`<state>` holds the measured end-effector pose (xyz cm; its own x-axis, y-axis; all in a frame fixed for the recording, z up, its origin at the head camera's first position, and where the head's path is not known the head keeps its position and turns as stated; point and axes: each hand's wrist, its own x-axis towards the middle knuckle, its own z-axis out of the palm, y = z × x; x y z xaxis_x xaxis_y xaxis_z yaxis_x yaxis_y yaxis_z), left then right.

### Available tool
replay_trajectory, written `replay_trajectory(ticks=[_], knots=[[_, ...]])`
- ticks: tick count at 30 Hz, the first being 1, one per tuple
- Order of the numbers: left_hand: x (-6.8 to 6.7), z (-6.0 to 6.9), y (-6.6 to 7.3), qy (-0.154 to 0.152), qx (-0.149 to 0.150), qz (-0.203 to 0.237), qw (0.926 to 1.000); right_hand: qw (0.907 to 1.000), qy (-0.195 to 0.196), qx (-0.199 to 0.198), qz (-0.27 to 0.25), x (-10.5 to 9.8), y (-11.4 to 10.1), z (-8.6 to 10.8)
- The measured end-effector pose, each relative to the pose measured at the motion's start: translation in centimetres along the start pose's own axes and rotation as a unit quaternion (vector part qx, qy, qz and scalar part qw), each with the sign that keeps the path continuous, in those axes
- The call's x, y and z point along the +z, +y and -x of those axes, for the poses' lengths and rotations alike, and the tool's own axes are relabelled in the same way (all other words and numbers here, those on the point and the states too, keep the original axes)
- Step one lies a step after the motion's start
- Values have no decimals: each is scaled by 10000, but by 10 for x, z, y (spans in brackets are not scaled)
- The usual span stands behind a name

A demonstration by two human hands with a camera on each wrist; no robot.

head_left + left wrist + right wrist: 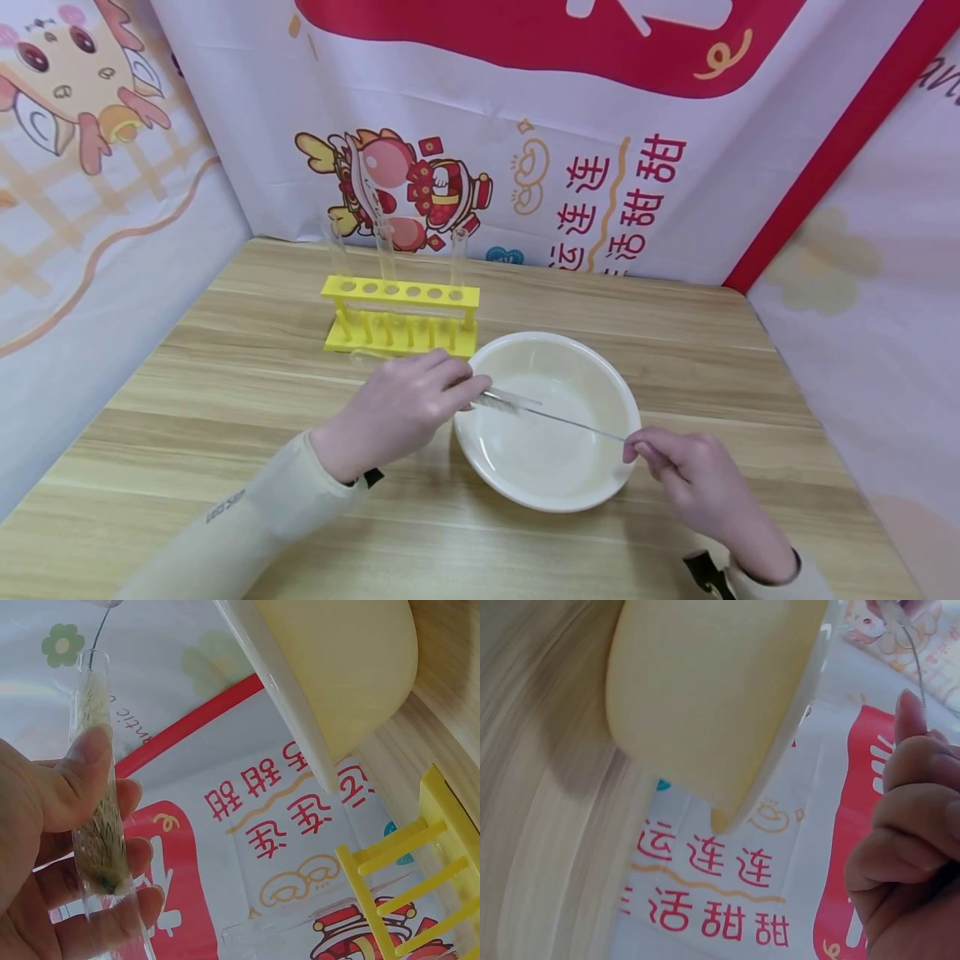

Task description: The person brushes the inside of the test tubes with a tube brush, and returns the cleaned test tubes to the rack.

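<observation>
My left hand [408, 404] grips a clear glass test tube [112, 915] above the left rim of a cream basin [547, 504]. Inside the tube sits the bristle head of a test tube brush [101, 847], seen in the left wrist view. Its thin wire handle [570, 422] runs out of the tube's mouth and across the basin. At the right rim my right hand [693, 475] pinches the far part of that wire, fingers curled in the right wrist view.
Behind the left hand stands a yellow test tube rack [401, 292] holding three upright tubes. Another tube [367, 356] lies on the wooden table [225, 400] in front of it. Printed cloth [465, 92] hangs along the back and sides.
</observation>
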<state>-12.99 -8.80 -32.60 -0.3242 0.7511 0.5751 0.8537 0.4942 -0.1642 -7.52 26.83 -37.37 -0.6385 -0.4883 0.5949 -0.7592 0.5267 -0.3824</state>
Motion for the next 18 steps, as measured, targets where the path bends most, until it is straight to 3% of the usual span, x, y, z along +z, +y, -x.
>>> replay_trajectory(ticks=[6,11,18], knots=[[0,-3,3,180,93,-80,9998,9915,-473,646,-1025,-2,-7,-6],[2,-6,5,170,136,-211,9995,9715,-971,1072,-1878,-4,-11,-12],[0,-11,9,147,231,-461,9986,9454,-1377,1664,-2439,0,-19,-21]])
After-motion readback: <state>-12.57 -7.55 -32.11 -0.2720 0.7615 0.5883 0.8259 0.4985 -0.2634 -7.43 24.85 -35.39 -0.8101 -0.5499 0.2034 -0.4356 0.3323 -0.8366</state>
